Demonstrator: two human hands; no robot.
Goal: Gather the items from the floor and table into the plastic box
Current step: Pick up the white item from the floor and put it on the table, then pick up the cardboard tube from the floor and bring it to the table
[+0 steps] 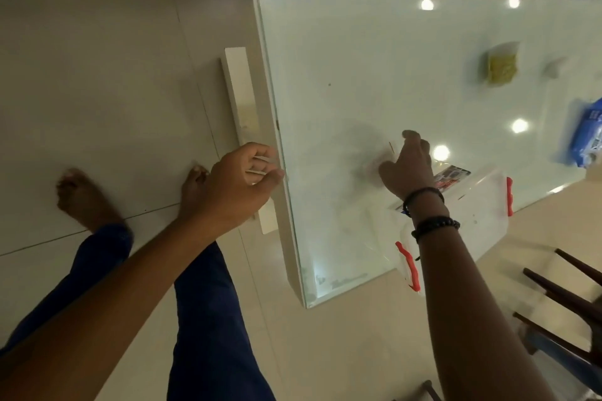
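My left hand (pixel 244 179) hovers at the near left edge of the glass table (pixel 342 52), closed around a few thin pale sticks (pixel 257 165). My right hand (pixel 410 166) reaches over the glass with thumb and fingers apart. Its fingertips are just beside a small thin stick (pixel 391 147) lying on the table. The clear plastic box (pixel 482 208) with red latches sits on the table right behind my right wrist, and a red-and-black packet (pixel 451 176) shows in it. Farther off on the glass lie a yellow-green packet (pixel 501 66), a small white object (pixel 553 68) and a blue packet (pixel 586 137).
A white table leg bar (pixel 241 101) runs under the table's left edge. My bare feet (pixel 81 195) stand on the pale tiled floor (pixel 97 75). A dark wooden chair (pixel 570 296) stands at the lower right, close to the table's corner.
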